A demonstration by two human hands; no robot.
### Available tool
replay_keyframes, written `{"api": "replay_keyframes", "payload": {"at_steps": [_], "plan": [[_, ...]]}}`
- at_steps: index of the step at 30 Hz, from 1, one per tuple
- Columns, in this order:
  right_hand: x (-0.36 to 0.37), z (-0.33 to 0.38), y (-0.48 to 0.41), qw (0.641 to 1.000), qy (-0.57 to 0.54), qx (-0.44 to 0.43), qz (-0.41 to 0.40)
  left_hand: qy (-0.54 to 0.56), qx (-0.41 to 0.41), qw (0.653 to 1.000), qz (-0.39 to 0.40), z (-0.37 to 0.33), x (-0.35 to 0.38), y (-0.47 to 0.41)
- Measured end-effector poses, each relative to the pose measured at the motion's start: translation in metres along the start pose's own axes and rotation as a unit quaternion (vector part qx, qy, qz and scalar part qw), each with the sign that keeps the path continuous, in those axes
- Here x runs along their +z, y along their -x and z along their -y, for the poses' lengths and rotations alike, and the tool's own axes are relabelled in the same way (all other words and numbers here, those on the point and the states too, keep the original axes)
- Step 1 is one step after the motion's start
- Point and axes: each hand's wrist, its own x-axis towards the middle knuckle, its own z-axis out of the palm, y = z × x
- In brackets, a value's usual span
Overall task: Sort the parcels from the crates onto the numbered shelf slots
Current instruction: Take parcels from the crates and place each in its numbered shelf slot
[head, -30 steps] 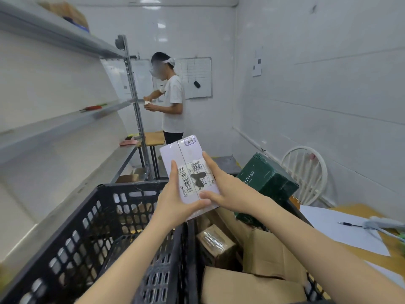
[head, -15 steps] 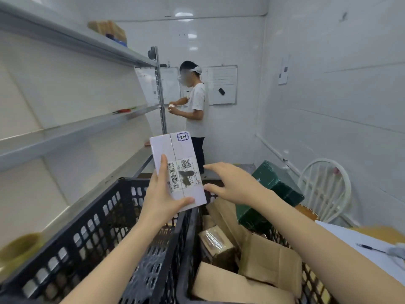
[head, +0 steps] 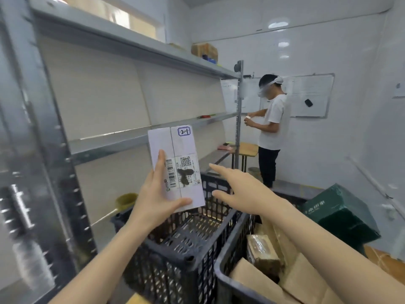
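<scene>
My left hand [head: 156, 198] holds a flat white parcel [head: 175, 150] upright in front of the grey metal shelf [head: 114, 141]; a box at its top right corner is hand-marked "2-1", and a barcode label sits lower down. My right hand [head: 238, 189] hovers just right of the parcel with fingers spread, touching nothing. Below them stands a black plastic crate [head: 175, 255] that looks empty. A second black crate [head: 232, 260] to its right holds several brown cardboard parcels [head: 263, 253].
A dark green box [head: 341, 213] lies at the right past the crates. A person in a white shirt [head: 271, 128] stands at the shelf's far end by a wooden stool [head: 247, 150] and a whiteboard [head: 311, 95]. A tape roll [head: 126, 200] rests on the bottom shelf.
My right hand has let go of the white parcel and moved off to its right. The view has swung left toward the shelf, with the parcel raised in my left hand alone.
</scene>
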Motion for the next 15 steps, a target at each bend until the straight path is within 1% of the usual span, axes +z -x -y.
{"api": "replay_keyframes", "payload": {"at_steps": [5, 10, 15], "plan": [[0.015, 0.066, -0.020, 0.996, -0.033, -0.073, 0.033, -0.040, -0.035, 0.998, -0.033, 0.013, -0.072, 0.049], [0.024, 0.153, -0.028, 0.986, -0.065, -0.149, 0.042, -0.087, -0.067, 0.990, -0.083, 0.026, -0.142, 0.100], [0.028, 0.245, -0.025, 0.973, -0.096, -0.204, 0.044, -0.121, -0.086, 0.980, -0.131, 0.034, -0.220, 0.154]]}}
